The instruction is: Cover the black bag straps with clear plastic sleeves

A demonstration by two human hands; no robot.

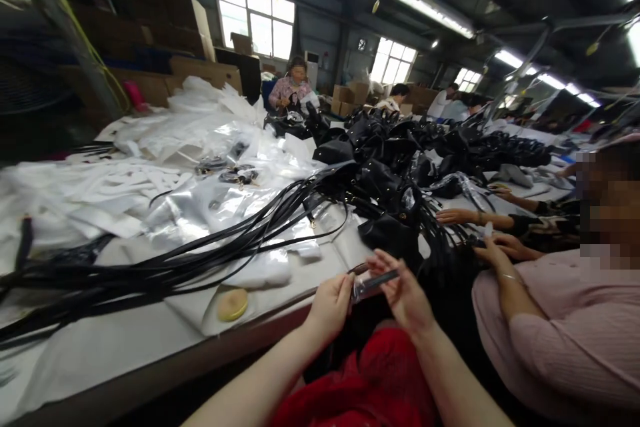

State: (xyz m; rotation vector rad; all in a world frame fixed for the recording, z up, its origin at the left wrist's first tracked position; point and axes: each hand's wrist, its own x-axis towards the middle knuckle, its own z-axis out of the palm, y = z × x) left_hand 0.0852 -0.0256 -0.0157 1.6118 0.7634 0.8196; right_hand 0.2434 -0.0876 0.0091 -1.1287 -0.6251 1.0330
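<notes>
My left hand (330,307) is closed at the table's front edge, pinching a short black strap (383,279) partly wrapped in clear plastic (358,289). The fingers of my right hand (407,297) are bent and a little apart, and the far end of the strap lies between them and the thumb. Both hands are above my red-clothed lap. Just beyond them sits a black bag (390,235) at the near edge of a large heap. A bundle of long black straps (200,250) stretches across the table to the left.
A round yellow tin (233,305) lies near the table edge. Clear plastic bags (190,210) and white wrapping sheets (210,107) pile up at left. On the right, a person in a pink top (565,333) works close by, hands among black straps. Other people sit farther back.
</notes>
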